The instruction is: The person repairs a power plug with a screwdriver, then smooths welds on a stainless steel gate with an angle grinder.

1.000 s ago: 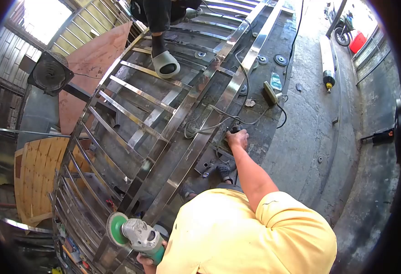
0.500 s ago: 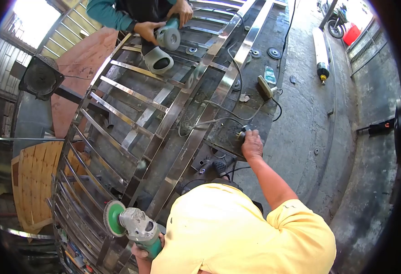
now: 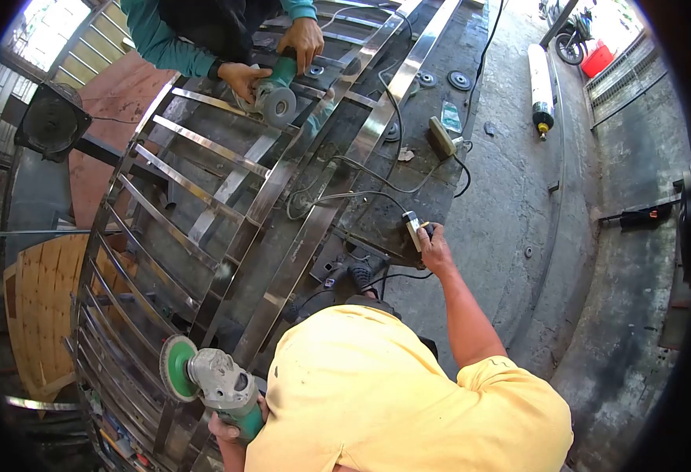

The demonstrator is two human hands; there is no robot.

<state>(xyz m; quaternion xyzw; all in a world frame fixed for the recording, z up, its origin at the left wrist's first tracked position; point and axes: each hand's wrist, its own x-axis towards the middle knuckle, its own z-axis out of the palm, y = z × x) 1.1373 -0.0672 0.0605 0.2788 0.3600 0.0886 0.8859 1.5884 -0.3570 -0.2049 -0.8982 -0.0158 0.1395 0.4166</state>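
My left hand is wrapped round the green body of an angle grinder, beside my yellow shirt. The grinder's green-faced disc points left, over the metal frame. At the bench edge, the fingers of my right hand are closed on what looks like a power plug, largely hidden by the fingers. Against those fingertips is a pale rectangular block, with a grey cord running to it. Long shiny metal bars of the frame lie to the left of this hand.
Opposite, a person in teal sleeves holds another angle grinder over the frame. A corded box, loose discs and cables lie on the dark bench. A gas cylinder is on the floor at right. A fan stands left.
The pale block has come into view at my right fingertips. The other person's grinder has shifted down-left in view, and a grey cup-shaped part beside it no longer shows. The view has shifted slightly.
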